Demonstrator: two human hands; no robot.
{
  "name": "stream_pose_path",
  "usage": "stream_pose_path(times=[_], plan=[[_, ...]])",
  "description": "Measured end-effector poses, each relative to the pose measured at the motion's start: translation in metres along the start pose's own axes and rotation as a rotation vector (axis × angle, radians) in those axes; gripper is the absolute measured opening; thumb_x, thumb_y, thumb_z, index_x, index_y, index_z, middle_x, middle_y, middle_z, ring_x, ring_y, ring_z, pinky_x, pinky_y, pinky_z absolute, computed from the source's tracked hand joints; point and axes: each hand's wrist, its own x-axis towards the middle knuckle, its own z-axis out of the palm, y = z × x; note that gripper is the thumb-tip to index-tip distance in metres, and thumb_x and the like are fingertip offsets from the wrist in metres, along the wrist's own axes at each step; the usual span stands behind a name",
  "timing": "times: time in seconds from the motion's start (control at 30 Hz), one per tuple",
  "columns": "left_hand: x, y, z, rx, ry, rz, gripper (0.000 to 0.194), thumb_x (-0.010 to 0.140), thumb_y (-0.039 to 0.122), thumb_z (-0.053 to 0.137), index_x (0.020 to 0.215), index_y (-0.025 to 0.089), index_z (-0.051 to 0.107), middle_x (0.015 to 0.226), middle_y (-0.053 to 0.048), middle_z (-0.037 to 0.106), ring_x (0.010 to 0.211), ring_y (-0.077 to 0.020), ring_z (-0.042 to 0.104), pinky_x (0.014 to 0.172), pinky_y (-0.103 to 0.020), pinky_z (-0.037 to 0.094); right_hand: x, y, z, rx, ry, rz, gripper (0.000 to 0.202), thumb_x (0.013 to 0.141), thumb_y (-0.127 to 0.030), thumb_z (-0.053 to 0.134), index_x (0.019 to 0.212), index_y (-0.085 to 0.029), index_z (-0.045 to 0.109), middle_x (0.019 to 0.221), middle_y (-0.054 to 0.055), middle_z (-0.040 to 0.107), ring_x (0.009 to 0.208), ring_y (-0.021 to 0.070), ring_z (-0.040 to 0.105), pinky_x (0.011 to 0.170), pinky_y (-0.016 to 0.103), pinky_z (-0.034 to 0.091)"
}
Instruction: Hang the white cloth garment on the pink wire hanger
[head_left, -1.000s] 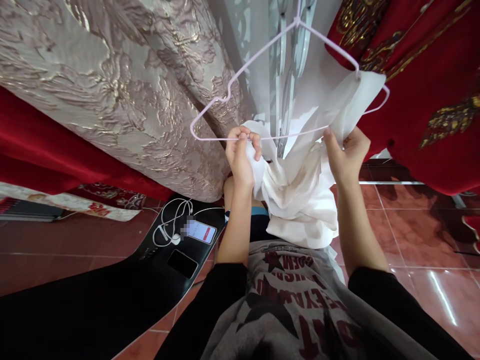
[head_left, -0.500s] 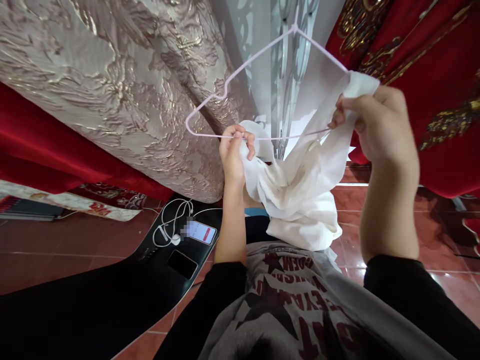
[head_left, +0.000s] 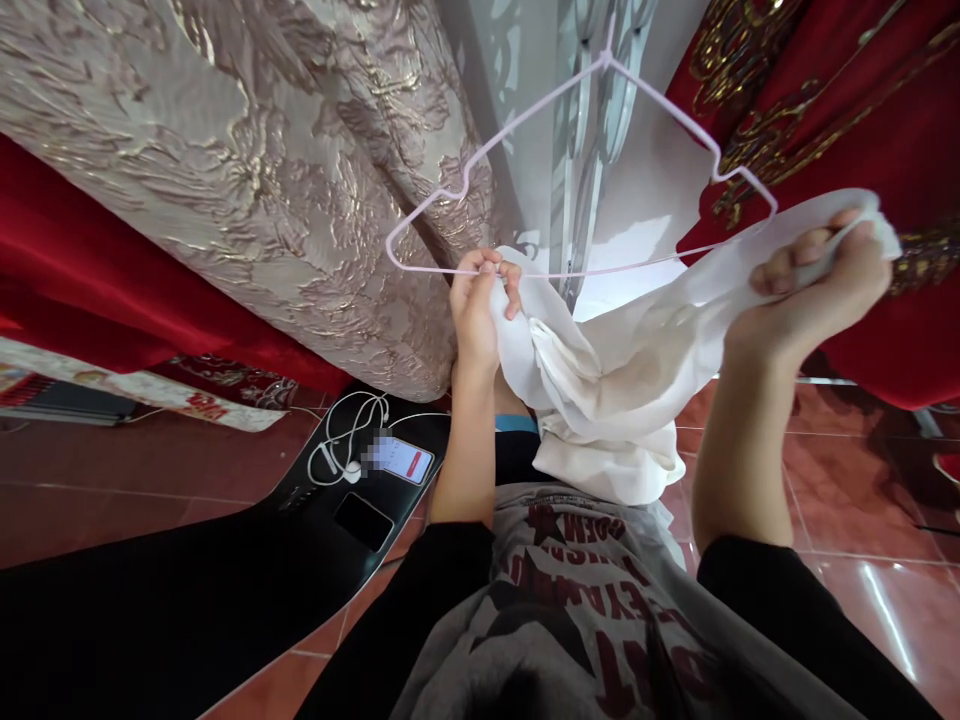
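A pale pink clothes hanger (head_left: 538,112) stands upright in front of me, with its hook at the top. My left hand (head_left: 480,295) is closed around its lower bar and also pinches an edge of white cloth (head_left: 637,370). Further right, my right hand (head_left: 817,280) is closed on another part of this cloth, holding it stretched out beyond the hanger's right end. The cloth sags between my hands, and its lower part lies bunched on my lap. The right shoulder of the hanger shows bare above the cloth.
On the left hangs a beige embossed fabric (head_left: 247,180), with red cloth (head_left: 150,300) below it. Red gold-trimmed fabric (head_left: 810,110) hangs at right. A phone with a lit screen (head_left: 405,459), a dark phone (head_left: 364,521) and white cable (head_left: 330,430) lie on a black surface (head_left: 187,590).
My right hand has moved right and slightly down, drawing the cloth off the hanger's right end, which is now uncovered. The hanger has shifted slightly right; my left hand keeps its hold.
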Motion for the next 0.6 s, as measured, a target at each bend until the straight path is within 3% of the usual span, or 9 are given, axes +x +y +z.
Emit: stream_pose_path(times=[0.07, 0.17, 0.27, 0.33, 0.43, 0.6], plan=[[-0.008, -0.006, 0.010, -0.018, 0.026, -0.010, 0.022, 0.105, 0.016, 0.052, 0.083, 0.019, 0.053, 0.062, 0.003, 0.055, 0.038, -0.0057, 0.039, 0.040, -0.017, 0.032, -0.035, -0.014, 0.021, 0.006, -0.062, -0.044, 0.033, 0.096, -0.054, 0.042, 0.092, -0.023, 0.051, 0.072, 0.002, 0.042, 0.054, 0.0110, 0.028, 0.050, 0.029, 0.021], [-0.021, -0.016, 0.023, -0.067, 0.030, -0.027, 0.021, 0.106, 0.014, 0.048, 0.086, 0.020, 0.052, 0.065, 0.003, 0.055, 0.040, -0.0062, 0.039, 0.042, -0.017, 0.032, -0.072, -0.025, 0.047, -0.159, -0.427, -0.121, 0.046, 0.099, -0.064, 0.038, 0.098, -0.023, 0.060, 0.084, 0.006, 0.059, 0.063, 0.0136, 0.047, 0.063, 0.032, 0.041], [-0.030, -0.023, 0.026, -0.104, -0.003, -0.008, 0.017, 0.102, 0.009, 0.052, 0.089, 0.020, 0.053, 0.071, 0.002, 0.059, 0.045, -0.0063, 0.043, 0.045, -0.017, 0.034, -0.088, -0.017, 0.058, -0.279, -0.715, -0.143, 0.050, 0.099, -0.064, 0.043, 0.080, -0.020, 0.057, 0.080, 0.006, 0.061, 0.078, 0.0164, 0.056, 0.078, 0.034, 0.047], [-0.031, -0.024, 0.020, -0.063, -0.048, -0.005, 0.014, 0.098, 0.008, 0.056, 0.090, 0.019, 0.056, 0.078, 0.000, 0.066, 0.051, -0.0071, 0.049, 0.051, -0.018, 0.040, -0.092, -0.007, 0.057, -0.332, -0.753, -0.118, 0.052, 0.099, -0.061, 0.047, 0.066, -0.020, 0.046, 0.065, 0.004, 0.052, 0.067, 0.0138, 0.048, 0.070, 0.032, 0.042], [-0.027, -0.022, 0.002, 0.088, -0.055, -0.004, 0.012, 0.091, 0.007, 0.065, 0.092, 0.018, 0.061, 0.089, -0.005, 0.073, 0.068, -0.0109, 0.063, 0.062, -0.020, 0.047, -0.094, 0.001, 0.050, -0.409, -0.711, -0.131, 0.058, 0.100, -0.057, 0.046, 0.057, -0.021, 0.031, 0.050, -0.001, 0.032, 0.054, 0.0095, 0.027, 0.060, 0.031, 0.028], [-0.015, 0.003, -0.032, 0.283, 0.228, 0.133, 0.029, 0.081, -0.001, 0.069, 0.097, 0.021, 0.060, 0.081, 0.000, 0.075, 0.073, -0.0128, 0.067, 0.065, -0.021, 0.047, -0.094, 0.001, 0.043, -0.439, -0.653, -0.157, 0.067, 0.099, -0.067, 0.042, 0.053, -0.022, 0.022, 0.047, -0.003, 0.016, 0.050, 0.0076, 0.015, 0.057, 0.032, 0.017]])
